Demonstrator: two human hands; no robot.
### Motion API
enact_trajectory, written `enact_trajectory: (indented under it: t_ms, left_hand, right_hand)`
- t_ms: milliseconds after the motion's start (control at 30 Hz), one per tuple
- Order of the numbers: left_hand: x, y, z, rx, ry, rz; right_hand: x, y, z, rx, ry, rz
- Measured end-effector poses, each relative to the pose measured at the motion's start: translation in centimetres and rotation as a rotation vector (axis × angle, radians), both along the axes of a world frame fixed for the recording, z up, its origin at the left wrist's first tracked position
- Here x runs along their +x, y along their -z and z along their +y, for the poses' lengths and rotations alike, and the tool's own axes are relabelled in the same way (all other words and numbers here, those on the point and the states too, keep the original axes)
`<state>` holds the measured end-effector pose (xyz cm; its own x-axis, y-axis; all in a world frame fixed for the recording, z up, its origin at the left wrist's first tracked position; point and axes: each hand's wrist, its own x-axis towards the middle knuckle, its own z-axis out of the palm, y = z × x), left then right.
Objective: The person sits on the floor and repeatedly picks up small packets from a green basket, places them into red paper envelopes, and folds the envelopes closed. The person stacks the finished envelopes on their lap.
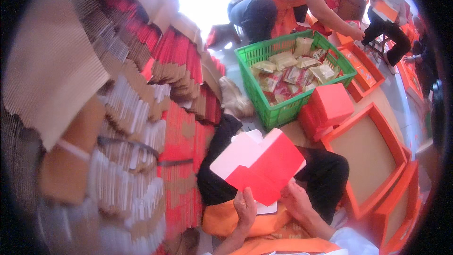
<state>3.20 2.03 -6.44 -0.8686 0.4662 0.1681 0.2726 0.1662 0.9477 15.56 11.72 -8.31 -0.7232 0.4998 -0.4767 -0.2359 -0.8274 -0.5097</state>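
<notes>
A red and white cardboard box blank (276,163), partly folded with flaps spread, is held over my lap. My left hand (245,208) pinches its lower left edge, thumb up against the red panel. On the lower right edge, my right hand (297,199) grips the same cardboard, its fingers partly hidden behind it. A white flap shows below, between the two hands. Just beyond the blank, to the right, sits a closed red box (330,106).
Tall stacks of flat red, white and brown cardboard (181,146) fill the left side. A green crate (278,113) of small packets stands ahead. Orange-rimmed trays (368,158) lie at the right. A co-worker in an orange apron (278,16) reaches right; another person (384,14) sits farther back.
</notes>
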Motion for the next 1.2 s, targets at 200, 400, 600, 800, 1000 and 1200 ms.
enact_trajectory:
  t_ms: [200,400,600,800,1000,1200]
  left_hand:
    - [-0.5,3.8,-1.4,-0.086,0.380,-0.495]
    - [2.6,3.5,0.3,0.209,0.158,-0.551]
    - [2.4,1.3,-0.5,0.219,0.030,-0.811]
    - [-1.0,-0.3,-1.7,0.279,-0.095,-0.646]
    - [1.4,-1.3,-4.7,-0.092,0.209,-0.509]
    - [4.4,2.0,-7.6,0.200,0.335,-0.851]
  right_hand:
    - [0.4,-1.7,-1.2,-0.191,-0.108,0.160]
    - [-0.1,-0.3,-2.5,0.868,-0.164,-0.466]
    - [-0.4,-1.4,-3.5,0.584,-0.286,-0.287]
    - [2.8,-4.0,-2.1,0.572,-0.787,-0.104]
    - [0.1,-6.9,2.6,1.553,-0.012,-0.278]
    - [0.2,-3.6,2.1,1.502,-0.439,-0.234]
